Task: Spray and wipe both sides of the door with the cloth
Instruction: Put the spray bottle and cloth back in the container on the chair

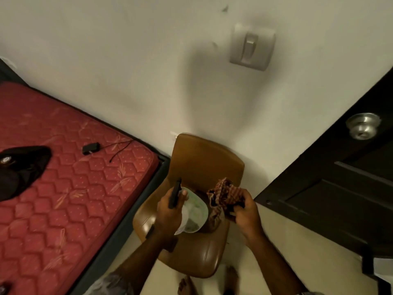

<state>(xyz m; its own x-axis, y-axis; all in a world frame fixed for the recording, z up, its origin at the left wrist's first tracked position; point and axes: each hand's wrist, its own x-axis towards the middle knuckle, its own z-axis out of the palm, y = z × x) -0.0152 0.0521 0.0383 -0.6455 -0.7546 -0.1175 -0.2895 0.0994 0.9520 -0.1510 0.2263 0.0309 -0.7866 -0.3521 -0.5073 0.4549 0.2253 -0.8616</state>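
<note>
Right now cloth, checked red-brown, bunched above brown chair seat, right hand fingers curled round it, pinching. Left hand beside it over the seat, fingers wrapped round spray bottle, clear body, black trigger head. Dark door with metal knob right of chair. Red mattress left of chair. Wall switch above it.

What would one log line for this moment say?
left hand: grips dark spray trigger | right hand: holds checked brown cloth | over brown chair | door: untouched
</note>
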